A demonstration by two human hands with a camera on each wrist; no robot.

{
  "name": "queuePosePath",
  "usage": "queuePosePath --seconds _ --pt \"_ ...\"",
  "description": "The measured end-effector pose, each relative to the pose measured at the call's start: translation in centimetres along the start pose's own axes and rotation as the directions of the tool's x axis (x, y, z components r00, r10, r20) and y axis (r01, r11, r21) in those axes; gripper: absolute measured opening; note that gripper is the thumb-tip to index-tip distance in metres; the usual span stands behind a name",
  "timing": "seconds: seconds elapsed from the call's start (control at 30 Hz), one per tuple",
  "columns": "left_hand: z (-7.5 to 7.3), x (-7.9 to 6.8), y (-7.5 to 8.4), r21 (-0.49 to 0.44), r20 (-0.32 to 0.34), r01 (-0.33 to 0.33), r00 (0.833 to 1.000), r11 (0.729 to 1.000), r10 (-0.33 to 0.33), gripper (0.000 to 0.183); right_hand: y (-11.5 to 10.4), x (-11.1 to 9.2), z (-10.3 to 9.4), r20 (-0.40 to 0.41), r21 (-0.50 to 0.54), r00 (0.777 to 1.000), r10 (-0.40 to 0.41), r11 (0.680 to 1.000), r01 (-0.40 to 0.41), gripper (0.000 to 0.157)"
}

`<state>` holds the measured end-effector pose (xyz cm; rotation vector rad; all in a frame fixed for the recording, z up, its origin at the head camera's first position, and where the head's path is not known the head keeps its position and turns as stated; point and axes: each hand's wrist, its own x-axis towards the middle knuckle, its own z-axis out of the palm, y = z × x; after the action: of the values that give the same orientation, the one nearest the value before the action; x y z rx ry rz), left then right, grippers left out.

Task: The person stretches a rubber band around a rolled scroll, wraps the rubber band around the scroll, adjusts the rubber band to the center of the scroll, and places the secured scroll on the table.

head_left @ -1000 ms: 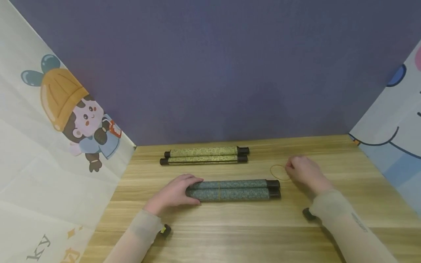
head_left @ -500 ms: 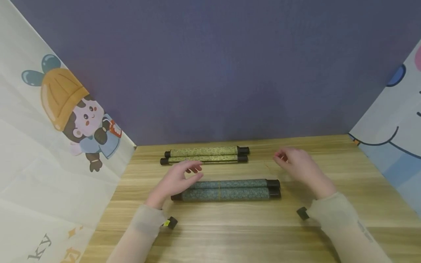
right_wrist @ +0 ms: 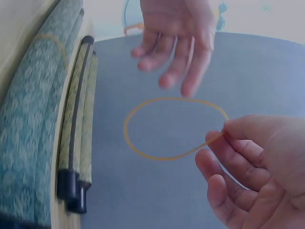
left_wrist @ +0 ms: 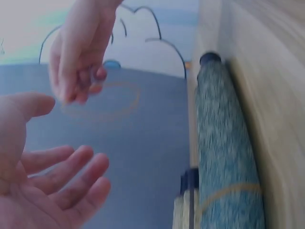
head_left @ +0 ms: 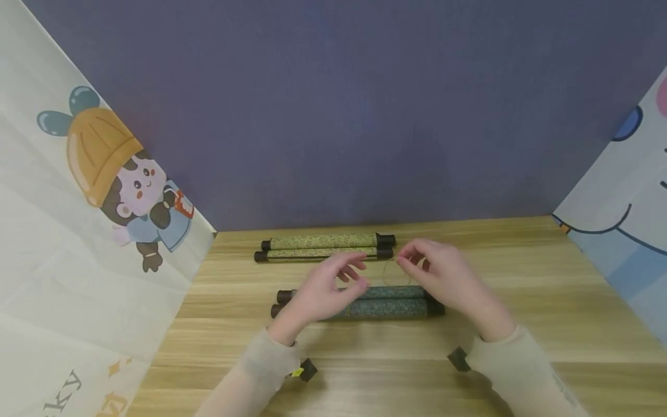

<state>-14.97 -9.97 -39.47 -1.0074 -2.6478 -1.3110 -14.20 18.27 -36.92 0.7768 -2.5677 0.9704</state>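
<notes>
The two hands stand apart from each other above the bench [head_left: 375,370], facing one another. The right hand [head_left: 443,275] pinches a thin orange-yellow band [right_wrist: 167,158] between thumb and index finger, its other fingers bent loosely below; the rest of the band spreads as a rounded loop in the air toward the left hand [head_left: 324,289]. That left hand hovers over the left part of a pair of blue-green rolls [head_left: 388,308], its fingers spread and slightly bent, thumb apart from them, near the loop. The blue-green rolls lie side by side on the bench, with dark ends, and a second band [left_wrist: 231,190] goes around them. Behind them, near the back edge, lie two yellow-green rolls [head_left: 323,241], also parallel and dark-ended, the front one with a dark stripe along its length. A dark blue-grey panel [head_left: 333,116] rises behind the bench. On the left a pale cloth [head_left: 47,231] bears a cartoon figure in an orange hat [head_left: 104,153]; on the right stands another printed cloth [head_left: 599,197].
</notes>
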Motion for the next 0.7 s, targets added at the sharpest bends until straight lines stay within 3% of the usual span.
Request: queuePosePath --seconds 0.13,0.37,0.57,0.7 --pt "1.4 0.4 0.9 0.026 0.011 -0.022 1.000 0.999 0.022 0.053 -0.9 -0.1 0.6 -0.005 0.008 1.000 -0.017 1.000 0.017 0.004" --pt "2.5 0.5 1.2 0.074 -0.005 -0.080 0.997 0.994 0.080 0.024 -1.4 -0.1 1.5 -0.059 0.039 0.997 -0.050 0.998 0.052 0.005" --pt "2.3 0.2 0.8 0.074 -0.040 -0.022 0.999 0.997 0.025 0.016 -0.9 -0.3 1.4 -0.098 0.115 0.995 -0.026 0.993 0.037 0.008" --pt "1.9 0.1 0.0 0.057 -0.085 0.015 0.996 0.998 -0.010 0.012 -0.3 -0.4 1.3 -0.092 0.135 0.994 -0.059 0.988 0.071 0.017"
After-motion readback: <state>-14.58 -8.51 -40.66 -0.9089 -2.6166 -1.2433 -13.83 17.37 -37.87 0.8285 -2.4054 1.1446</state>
